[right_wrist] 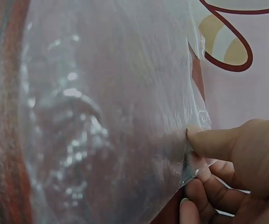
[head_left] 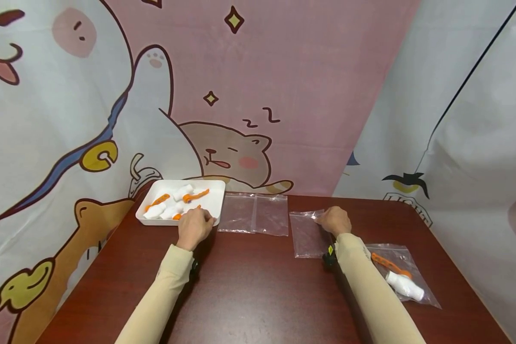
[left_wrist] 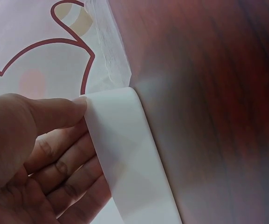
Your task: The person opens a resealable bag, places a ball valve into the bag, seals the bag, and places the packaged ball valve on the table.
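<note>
My left hand is at the near right side of a white tray. In the left wrist view its thumb meets the tray's rim, while the fingertips are hidden behind the tray wall; I cannot tell whether they grip anything. Inside the tray lie several white soft-looking rolls and long orange pieces, some with a rounded end. My right hand pinches the upper right corner of a clear zip bag between thumb and fingers. The bag looks flat, with nothing in it.
Two more clear bags lie side by side between the tray and the right hand's bag. Beyond my right forearm, another clear bag contains an orange piece and a white roll. A printed cloth hangs behind the brown table.
</note>
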A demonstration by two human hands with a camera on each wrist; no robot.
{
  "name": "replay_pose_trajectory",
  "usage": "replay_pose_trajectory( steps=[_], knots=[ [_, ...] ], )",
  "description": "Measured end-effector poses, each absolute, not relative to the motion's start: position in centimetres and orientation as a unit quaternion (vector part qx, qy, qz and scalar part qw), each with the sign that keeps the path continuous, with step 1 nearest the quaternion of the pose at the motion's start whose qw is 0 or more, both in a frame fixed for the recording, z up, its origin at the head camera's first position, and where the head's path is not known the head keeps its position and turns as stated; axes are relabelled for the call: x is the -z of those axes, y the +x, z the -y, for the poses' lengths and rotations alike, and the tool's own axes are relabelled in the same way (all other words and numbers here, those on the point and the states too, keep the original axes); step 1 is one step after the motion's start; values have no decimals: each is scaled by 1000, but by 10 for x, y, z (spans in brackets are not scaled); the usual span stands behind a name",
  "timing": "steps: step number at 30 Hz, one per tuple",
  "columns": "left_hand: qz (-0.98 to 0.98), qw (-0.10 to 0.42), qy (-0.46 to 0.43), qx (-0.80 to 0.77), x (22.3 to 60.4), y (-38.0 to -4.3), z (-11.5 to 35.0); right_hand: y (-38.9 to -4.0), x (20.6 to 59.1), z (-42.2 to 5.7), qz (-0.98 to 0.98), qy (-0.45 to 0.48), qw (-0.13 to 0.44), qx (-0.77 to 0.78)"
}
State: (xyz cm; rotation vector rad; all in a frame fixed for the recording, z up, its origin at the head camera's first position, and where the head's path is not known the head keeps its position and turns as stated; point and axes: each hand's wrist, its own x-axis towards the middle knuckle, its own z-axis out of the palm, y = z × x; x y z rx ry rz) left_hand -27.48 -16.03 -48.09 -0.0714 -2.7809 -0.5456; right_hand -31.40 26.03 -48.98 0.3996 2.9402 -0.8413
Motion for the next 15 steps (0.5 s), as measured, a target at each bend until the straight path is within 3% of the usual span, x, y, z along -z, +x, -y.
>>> replay_pose_trajectory(
  steps=[15],
  knots=[
    [970, 148, -25, 192, 479, -275, 161, -300, 481, -264, -948, 54, -32, 311]
  ],
)
